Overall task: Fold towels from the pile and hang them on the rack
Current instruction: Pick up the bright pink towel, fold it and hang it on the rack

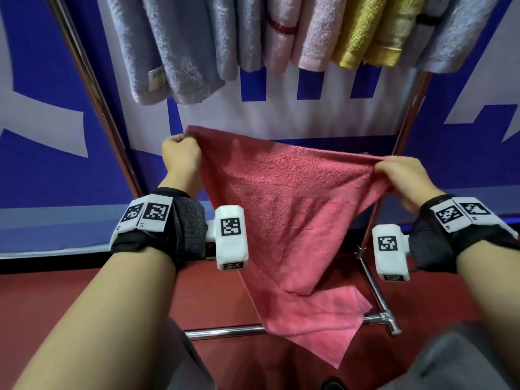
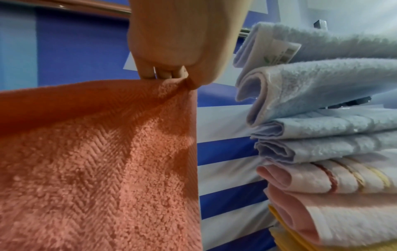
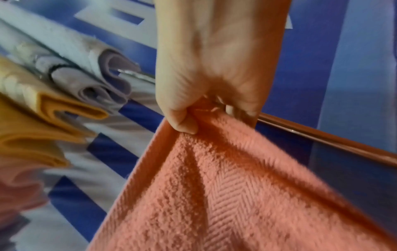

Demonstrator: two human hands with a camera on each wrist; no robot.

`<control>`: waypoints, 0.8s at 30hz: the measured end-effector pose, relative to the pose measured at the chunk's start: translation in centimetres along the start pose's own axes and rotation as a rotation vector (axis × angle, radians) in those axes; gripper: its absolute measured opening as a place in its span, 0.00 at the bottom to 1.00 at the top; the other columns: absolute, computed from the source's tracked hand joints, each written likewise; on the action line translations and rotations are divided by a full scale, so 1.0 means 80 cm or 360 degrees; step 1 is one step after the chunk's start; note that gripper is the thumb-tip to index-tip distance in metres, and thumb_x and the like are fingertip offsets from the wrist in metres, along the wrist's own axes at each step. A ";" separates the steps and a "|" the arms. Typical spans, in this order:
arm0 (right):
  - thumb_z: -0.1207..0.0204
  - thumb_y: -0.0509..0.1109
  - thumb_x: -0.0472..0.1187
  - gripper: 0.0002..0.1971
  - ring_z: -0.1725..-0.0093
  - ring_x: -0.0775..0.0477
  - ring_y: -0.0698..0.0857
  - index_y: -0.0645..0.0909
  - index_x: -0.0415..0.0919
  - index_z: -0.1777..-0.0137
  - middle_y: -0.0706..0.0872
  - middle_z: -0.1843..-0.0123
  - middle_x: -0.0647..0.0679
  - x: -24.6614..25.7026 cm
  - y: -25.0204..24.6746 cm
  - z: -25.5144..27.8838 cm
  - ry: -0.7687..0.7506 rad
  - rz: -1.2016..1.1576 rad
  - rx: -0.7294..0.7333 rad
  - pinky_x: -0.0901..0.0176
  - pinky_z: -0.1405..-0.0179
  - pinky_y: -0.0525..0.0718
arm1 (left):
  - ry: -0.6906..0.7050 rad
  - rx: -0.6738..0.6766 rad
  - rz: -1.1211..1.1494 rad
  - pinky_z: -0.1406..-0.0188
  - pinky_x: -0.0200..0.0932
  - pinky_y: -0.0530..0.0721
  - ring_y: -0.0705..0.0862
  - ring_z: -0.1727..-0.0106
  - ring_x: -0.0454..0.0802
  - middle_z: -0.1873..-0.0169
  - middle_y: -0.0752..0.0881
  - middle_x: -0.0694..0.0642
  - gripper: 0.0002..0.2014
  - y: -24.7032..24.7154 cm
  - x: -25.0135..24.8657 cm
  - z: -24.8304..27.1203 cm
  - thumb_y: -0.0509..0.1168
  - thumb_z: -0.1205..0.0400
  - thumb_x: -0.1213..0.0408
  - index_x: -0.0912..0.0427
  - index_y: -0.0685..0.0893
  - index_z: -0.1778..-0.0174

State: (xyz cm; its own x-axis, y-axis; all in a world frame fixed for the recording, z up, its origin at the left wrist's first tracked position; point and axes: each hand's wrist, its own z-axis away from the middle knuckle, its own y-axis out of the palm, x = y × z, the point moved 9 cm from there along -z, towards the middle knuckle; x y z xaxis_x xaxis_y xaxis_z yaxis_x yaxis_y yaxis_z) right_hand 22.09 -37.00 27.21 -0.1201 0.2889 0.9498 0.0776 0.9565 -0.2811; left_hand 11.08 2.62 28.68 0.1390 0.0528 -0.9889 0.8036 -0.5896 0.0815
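Note:
A coral-pink towel (image 1: 284, 209) hangs spread between my two hands in front of the rack. My left hand (image 1: 180, 156) pinches its upper left corner, thumb against curled fingers (image 2: 167, 74). My right hand (image 1: 399, 178) pinches the upper right corner (image 3: 201, 115). The top edge is stretched fairly taut, sloping down to the right. The lower part (image 1: 315, 327) droops in folds across the rack's bottom bar. The towel's herringbone weave (image 2: 96, 161) fills the lower part of both wrist views.
Several folded towels, grey (image 1: 168, 52), pale pink (image 1: 309, 38) and yellow (image 1: 374, 32), hang side by side from the rack's top. Chrome rack posts slant at left (image 1: 95, 94) and right (image 1: 405, 128); a bottom bar (image 1: 225, 332) crosses low. A blue-and-white banner (image 1: 42, 122) stands behind; red floor below.

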 end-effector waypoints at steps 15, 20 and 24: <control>0.23 0.66 0.29 0.10 0.76 0.61 0.82 0.80 0.39 0.65 0.84 0.81 0.55 0.002 -0.024 -0.001 0.0124 -0.0858 -0.0228 0.69 0.72 0.81 | -0.0153 0.0245 -0.0154 0.77 0.36 0.72 0.72 0.75 0.46 0.74 0.75 0.53 0.14 0.004 0.005 0.016 0.55 0.20 0.74 0.55 0.78 0.69; 0.22 0.65 0.30 0.10 0.70 0.59 0.80 0.80 0.41 0.63 0.85 0.72 0.52 0.004 -0.039 0.004 0.0105 -0.0747 -0.0228 0.70 0.72 0.79 | -0.0159 0.0379 -0.0182 0.70 0.37 0.74 0.71 0.72 0.45 0.73 0.73 0.53 0.15 0.009 0.002 0.031 0.54 0.18 0.74 0.55 0.76 0.69; 0.22 0.65 0.32 0.10 0.73 0.60 0.79 0.80 0.43 0.64 0.83 0.82 0.58 0.007 -0.053 0.012 0.0095 -0.0685 -0.0218 0.68 0.74 0.78 | -0.0108 0.0472 -0.0217 0.75 0.32 0.76 0.73 0.71 0.44 0.72 0.73 0.52 0.16 0.009 -0.006 0.044 0.52 0.18 0.75 0.55 0.76 0.68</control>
State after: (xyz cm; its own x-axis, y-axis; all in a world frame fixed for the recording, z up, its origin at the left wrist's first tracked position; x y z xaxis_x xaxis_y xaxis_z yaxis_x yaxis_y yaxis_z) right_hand 20.73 -40.85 28.78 -0.1129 -0.1408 0.9836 0.1638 0.9737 0.1582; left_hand 9.55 -0.68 28.79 -0.0053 0.0997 -0.9950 0.6072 -0.7903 -0.0824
